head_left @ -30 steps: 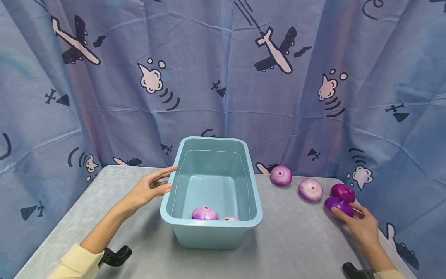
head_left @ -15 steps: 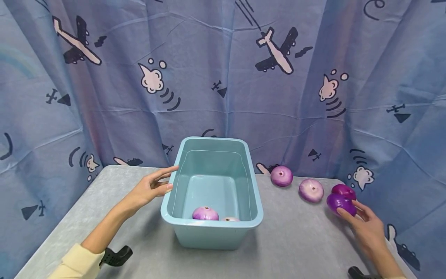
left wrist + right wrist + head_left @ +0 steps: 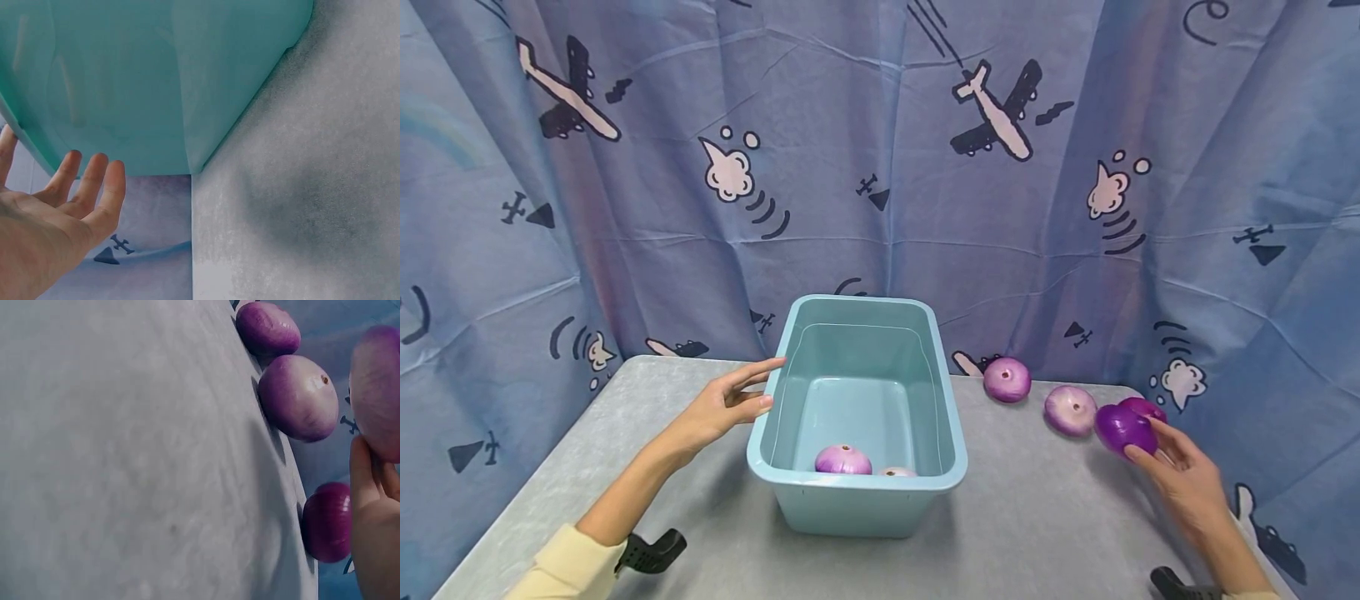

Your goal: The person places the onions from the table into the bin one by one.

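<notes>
Right hand: the right hand (image 3: pixel 1187 483) pinches a glossy, rounded, deep-purple onion (image 3: pixel 1123 429) between thumb and fingers, gripping its near side.
Held onion: at the right of the table, seemingly just clear of the surface — the right wrist view shows it apart from the others.
Left hand: the left hand (image 3: pixel 707 412) has its fingers spread and loosely bent beside a deep, rectangular, blue-green plastic tub (image 3: pixel 857 481); index fingertip and thumb look to be at the left rim, though how firmly they press I cannot tell.
Inside the tub: a purple-and-white round onion (image 3: pixel 842 460) near the front wall, and a paler onion (image 3: pixel 895 472) beside it, mostly hidden by the rim.
On the grey table (image 3: pixel 1022 517): a pinkish-purple round onion (image 3: pixel 1007 380) by the far edge, a whitish-purple round onion (image 3: pixel 1070 410) next in line, and a shiny magenta onion (image 3: pixel 1145 406) behind the held one.
Step in hand: by my reading, picking an onion out of the row.
Next move: probably calls for a secure pinch and enough height to clear the neighbouring onion and the tub's right rim — the left hand steadying the tub.
</notes>
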